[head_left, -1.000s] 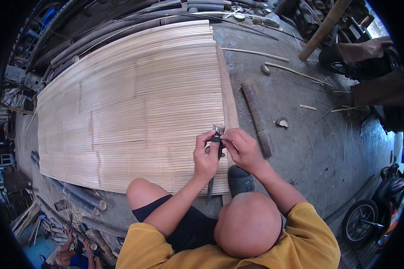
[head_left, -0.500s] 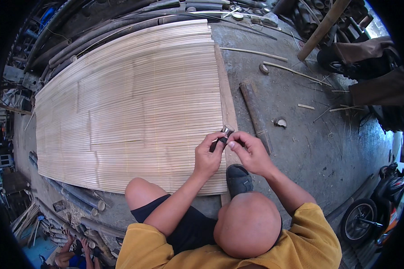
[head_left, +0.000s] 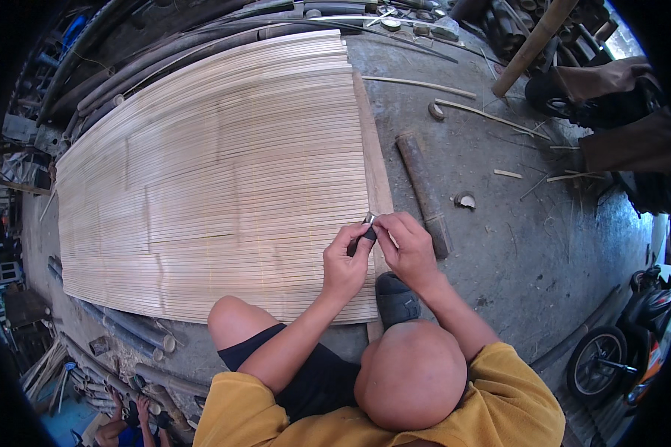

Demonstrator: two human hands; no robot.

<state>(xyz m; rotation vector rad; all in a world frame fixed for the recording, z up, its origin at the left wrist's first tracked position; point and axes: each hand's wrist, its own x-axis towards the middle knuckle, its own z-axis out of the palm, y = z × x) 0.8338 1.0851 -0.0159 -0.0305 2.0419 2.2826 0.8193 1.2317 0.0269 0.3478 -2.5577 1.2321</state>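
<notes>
My left hand (head_left: 344, 261) is closed around a small tool with a black grip and a shiny metal end (head_left: 369, 219). Its exact kind is partly hidden by the fingers. Pinched fingertips of my right hand (head_left: 410, 255) meet that metal end; whatever they hold, if anything, is too small to make out. Both hands are above the right edge of a wide mat of pale bamboo slats (head_left: 224, 171), where a flat wooden board (head_left: 373, 141) runs along it. Below my hands, my dark shoe (head_left: 397, 299) rests at the mat's near right corner.
A dark bamboo length (head_left: 423, 194) lies right of the board, with a short cut ring (head_left: 465, 201) beyond it. Thin strips (head_left: 492, 119) are scattered on the concrete floor. Long poles (head_left: 171, 67) line the far side. A motorcycle (head_left: 611, 357) stands at right; another person (head_left: 130, 421) is lower left.
My right hand has moved slightly left and up, closer to the left hand, and now covers more of the tool's metal end. My left hand stays nearly in place.
</notes>
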